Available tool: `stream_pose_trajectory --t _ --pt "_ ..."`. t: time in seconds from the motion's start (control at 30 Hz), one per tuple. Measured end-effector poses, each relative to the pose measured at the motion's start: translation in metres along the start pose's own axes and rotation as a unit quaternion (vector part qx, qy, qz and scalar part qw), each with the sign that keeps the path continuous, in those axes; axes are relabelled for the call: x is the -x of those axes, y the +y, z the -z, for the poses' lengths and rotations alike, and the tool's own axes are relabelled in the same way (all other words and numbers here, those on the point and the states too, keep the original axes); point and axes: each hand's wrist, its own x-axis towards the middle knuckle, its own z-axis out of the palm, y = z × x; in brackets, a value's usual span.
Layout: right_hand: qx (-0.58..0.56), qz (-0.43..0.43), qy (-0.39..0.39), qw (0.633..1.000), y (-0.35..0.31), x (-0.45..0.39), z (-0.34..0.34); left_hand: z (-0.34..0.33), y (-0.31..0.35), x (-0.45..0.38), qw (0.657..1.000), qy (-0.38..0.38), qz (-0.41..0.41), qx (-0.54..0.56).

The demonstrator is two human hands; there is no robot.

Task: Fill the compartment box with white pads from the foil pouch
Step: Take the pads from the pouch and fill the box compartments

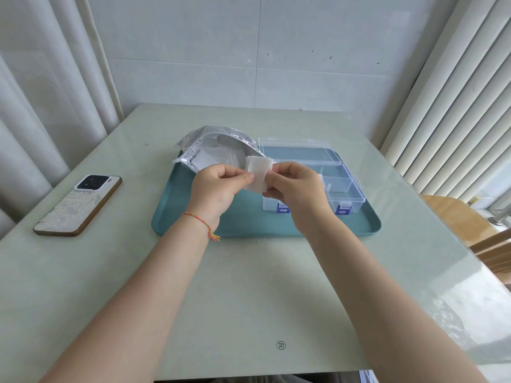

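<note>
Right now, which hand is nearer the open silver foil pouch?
Left. The left hand sits just in front of the silver foil pouch; the right hand is over the clear compartment box.

Table [249,286] with tray [249,222], phone [78,204]

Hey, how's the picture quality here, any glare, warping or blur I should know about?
Head view: soft, even daylight with faint shadows; window glare on the table at its right edge; wide-angle lens bows the blinds and curtain; the hands and white pads are fairly sharp; the clear compartment box reads poorly against the teal tray.
</note>
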Motion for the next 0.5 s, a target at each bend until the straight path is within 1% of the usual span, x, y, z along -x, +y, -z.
stream_pose_trajectory --t 0.1,0.27,0.4,0.5 --pt "-0.011 -0.002 -0.008 1.000 0.000 0.000 0.000 -0.002 -0.001 0.000 1.000 -0.004 0.004 0.005" --pt "-0.026 -0.007 -0.020 0.999 0.001 0.000 0.000 -0.007 -0.003 0.002 0.999 -0.001 0.015 0.043" --pt "-0.039 -0.023 -0.025 0.999 -0.005 -0.004 0.006 -0.017 -0.001 0.002 0.997 0.025 0.009 0.070" --pt "0.019 -0.017 -0.029 0.999 -0.020 -0.012 0.018 -0.030 0.007 -0.002 0.997 0.029 -0.012 0.074"
